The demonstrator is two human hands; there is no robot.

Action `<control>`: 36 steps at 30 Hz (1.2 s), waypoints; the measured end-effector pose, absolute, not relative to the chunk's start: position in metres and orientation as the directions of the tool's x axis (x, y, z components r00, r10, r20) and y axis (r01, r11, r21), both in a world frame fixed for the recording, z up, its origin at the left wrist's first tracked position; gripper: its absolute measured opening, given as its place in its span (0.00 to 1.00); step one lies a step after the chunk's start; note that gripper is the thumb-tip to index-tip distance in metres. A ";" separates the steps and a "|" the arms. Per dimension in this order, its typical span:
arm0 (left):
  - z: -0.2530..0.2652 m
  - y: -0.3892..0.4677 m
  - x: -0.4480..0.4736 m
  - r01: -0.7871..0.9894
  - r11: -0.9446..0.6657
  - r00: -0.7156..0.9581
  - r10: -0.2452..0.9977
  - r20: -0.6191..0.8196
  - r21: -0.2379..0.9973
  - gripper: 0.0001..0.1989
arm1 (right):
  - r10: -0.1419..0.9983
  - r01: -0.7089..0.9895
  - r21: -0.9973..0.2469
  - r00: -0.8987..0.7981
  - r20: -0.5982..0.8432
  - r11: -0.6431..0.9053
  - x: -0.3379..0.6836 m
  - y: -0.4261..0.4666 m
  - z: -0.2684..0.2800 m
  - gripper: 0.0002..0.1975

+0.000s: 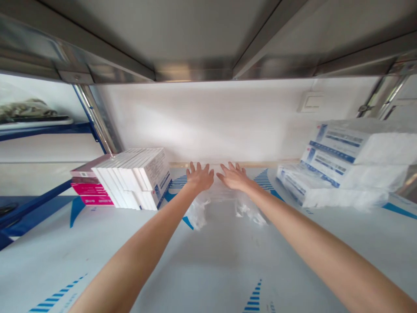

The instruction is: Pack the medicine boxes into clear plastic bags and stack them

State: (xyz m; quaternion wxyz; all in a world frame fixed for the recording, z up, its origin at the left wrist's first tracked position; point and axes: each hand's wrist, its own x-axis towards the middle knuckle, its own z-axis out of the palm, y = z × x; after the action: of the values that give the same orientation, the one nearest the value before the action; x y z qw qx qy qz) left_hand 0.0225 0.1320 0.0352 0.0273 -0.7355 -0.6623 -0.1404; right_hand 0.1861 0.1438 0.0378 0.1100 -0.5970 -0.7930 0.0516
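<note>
Both my arms reach far onto a shelf covered in printed plastic film. My left hand [200, 177] has its fingers spread, palm down, close to the back wall. Beside it, my right hand [232, 175] lies in the same way, fingers apart. Under and between the hands is a clear plastic bag [198, 212], with crumpled ends sticking out on both sides toward me. Both hands seem to rest on it. What the bag holds, if anything, is hard to make out.
White boxes [130, 178] stand in a row at the left, beside pink boxes [95, 190]. Plastic-wrapped packs of white boxes [342, 152] are stacked at the right. A metal shelf [195, 39] hangs low overhead. Metal posts [97, 117] flank the space. A wall switch [312, 102] sits behind.
</note>
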 end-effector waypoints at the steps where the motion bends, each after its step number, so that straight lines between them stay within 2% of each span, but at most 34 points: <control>1: 0.027 0.131 0.023 0.985 -0.112 0.081 0.972 0.219 0.132 0.29 | 0.958 0.938 -0.200 -0.271 0.089 0.284 0.184 0.143 0.031 0.37; 7: -0.002 0.128 0.004 0.982 -0.141 0.131 0.987 0.088 0.123 0.38 | 0.942 0.919 -0.222 -0.334 -0.003 0.325 0.196 0.139 0.011 0.43; 11: -0.005 0.129 0.000 0.984 -0.126 0.121 0.992 0.044 0.128 0.42 | 0.928 0.905 -0.208 -0.364 0.073 0.371 0.200 0.137 0.010 0.40; 14: -0.004 0.127 0.003 0.985 -0.120 0.116 0.993 0.035 0.124 0.43 | 0.912 0.897 -0.171 -0.388 0.133 0.407 0.199 0.137 0.008 0.39; 18: -0.002 0.124 0.003 0.985 -0.121 0.118 0.992 0.036 0.125 0.42 | 0.924 0.902 -0.200 -0.379 0.054 0.382 0.199 0.139 0.007 0.41; 27: -0.006 0.129 0.001 0.983 -0.118 0.118 0.993 0.008 0.139 0.42 | 0.928 0.905 -0.216 -0.373 0.008 0.366 0.198 0.141 0.008 0.41; 32: -0.008 0.130 0.000 0.980 -0.126 0.121 0.992 0.043 0.153 0.40 | 0.929 0.890 -0.293 -0.369 -0.013 0.349 0.200 0.144 0.010 0.42; 36: -0.005 0.123 -0.003 0.962 -0.215 0.182 0.964 0.192 0.166 0.38 | 0.923 0.835 -0.407 -0.382 0.055 0.370 0.210 0.146 0.013 0.37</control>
State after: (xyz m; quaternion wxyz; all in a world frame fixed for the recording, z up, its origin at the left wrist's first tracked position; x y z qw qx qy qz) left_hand -0.0033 0.1226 -0.0051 -0.0039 -0.7687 -0.6266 -0.1280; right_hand 0.2098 0.1459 0.0133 0.1381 -0.5386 -0.8160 0.1584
